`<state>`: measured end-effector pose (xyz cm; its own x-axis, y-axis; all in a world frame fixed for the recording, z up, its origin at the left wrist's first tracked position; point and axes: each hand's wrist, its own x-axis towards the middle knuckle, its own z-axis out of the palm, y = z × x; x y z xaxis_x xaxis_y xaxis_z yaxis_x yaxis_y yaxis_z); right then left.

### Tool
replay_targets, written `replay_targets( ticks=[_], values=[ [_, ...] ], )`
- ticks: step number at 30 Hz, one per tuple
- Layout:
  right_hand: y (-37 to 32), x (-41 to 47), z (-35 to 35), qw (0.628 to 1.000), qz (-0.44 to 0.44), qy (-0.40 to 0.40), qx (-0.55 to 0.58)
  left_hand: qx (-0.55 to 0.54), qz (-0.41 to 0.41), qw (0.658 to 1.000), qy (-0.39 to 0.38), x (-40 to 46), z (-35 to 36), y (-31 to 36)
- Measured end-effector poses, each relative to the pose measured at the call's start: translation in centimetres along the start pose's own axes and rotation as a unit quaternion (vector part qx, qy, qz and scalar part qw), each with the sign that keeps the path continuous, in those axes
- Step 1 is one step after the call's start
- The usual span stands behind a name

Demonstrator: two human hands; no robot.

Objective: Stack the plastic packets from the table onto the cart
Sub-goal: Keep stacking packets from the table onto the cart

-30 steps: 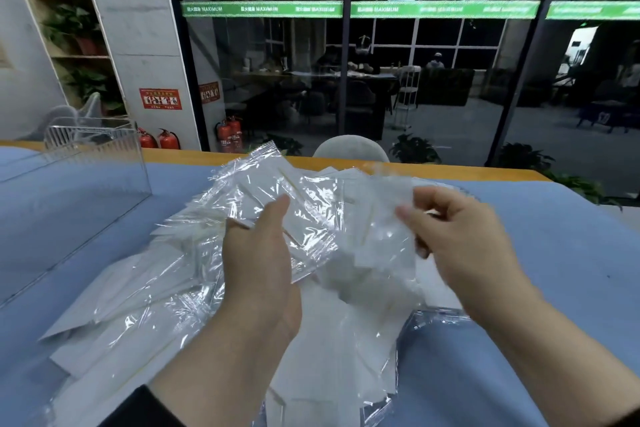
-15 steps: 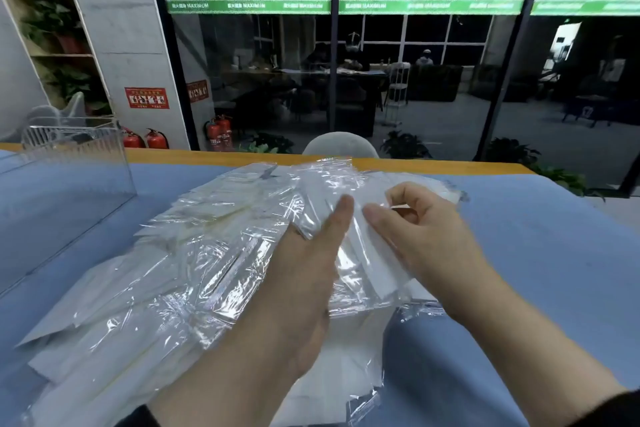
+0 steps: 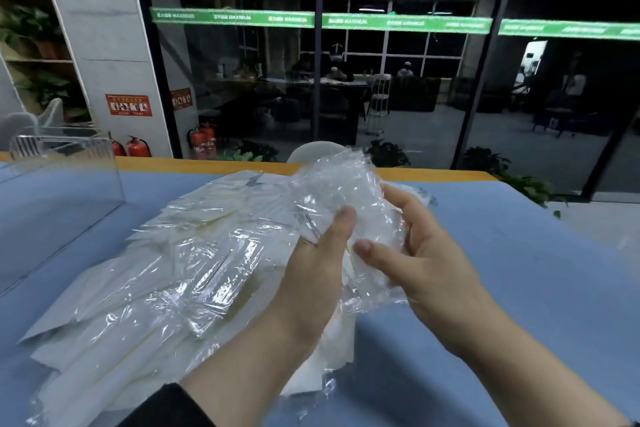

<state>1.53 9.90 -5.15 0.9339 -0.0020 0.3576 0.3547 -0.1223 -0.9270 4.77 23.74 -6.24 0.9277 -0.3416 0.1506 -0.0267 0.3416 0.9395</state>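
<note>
Both hands, the left hand (image 3: 311, 274) and right hand (image 3: 426, 260), hold a bunch of packets (image 3: 349, 198) just above the pile (image 3: 166, 270) at 9 o'clock on the desk (image 3: 519, 253), so next comes carrying it to the cart, which is out of view.

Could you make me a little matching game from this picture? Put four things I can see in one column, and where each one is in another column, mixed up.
Things:
1. Bunch of crinkled clear plastic packets
2. Heap of flat clear plastic packets
3. Clear acrylic box
4. Red fire extinguishers

Places:
A. On the floor beyond the table's far edge, by the glass wall
B. Held up between the left hand and right hand
C. Standing on the blue table at the far left
D. Spread over the table left of the hands

Pairs: 1-B, 2-D, 3-C, 4-A
</note>
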Motion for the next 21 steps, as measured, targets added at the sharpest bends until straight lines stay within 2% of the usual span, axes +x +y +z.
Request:
replay_targets(
  ticks=[2,4,6,8,9,11,15,18,21],
  values=[
    [-1.3,-1.7,-2.3,0.998,-0.030,0.031,-0.043,0.034,0.022,0.998,-0.038,-0.4,1.2,-0.4],
    [-2.7,-3.7,-5.5,0.989,-0.057,0.039,-0.129,0.027,0.053,0.998,0.000,-0.9,2.5,0.0],
    [-3.7,-5.5,-8.7,0.944,-0.068,0.019,-0.323,0.032,0.075,0.995,0.053,-1.6,4.2,0.4],
    [-3.8,-7.0,-11.2,0.879,-0.063,-0.027,-0.472,0.078,0.057,0.995,0.039,-2.7,6.5,0.2],
    [-3.3,-7.7,-12.1,0.859,-0.060,-0.047,-0.507,0.108,0.040,0.993,0.027,-3.3,7.8,-0.2],
    [-1.7,-9.0,-12.9,0.842,-0.050,-0.072,-0.533,0.167,0.013,0.985,0.031,-4.4,10.0,-2.0],
    [1.5,-11.5,-13.8,0.853,-0.017,-0.040,-0.521,0.214,-0.014,0.974,0.079,-4.5,11.3,-5.9],
    [2.5,-12.6,-14.4,0.871,-0.009,0.023,-0.491,0.232,0.017,0.965,0.119,-3.6,10.4,-7.1],
    [3.0,-13.2,-14.0,0.902,0.008,0.033,-0.430,0.203,0.026,0.974,0.101,-3.9,10.6,-7.3]
  ],
)
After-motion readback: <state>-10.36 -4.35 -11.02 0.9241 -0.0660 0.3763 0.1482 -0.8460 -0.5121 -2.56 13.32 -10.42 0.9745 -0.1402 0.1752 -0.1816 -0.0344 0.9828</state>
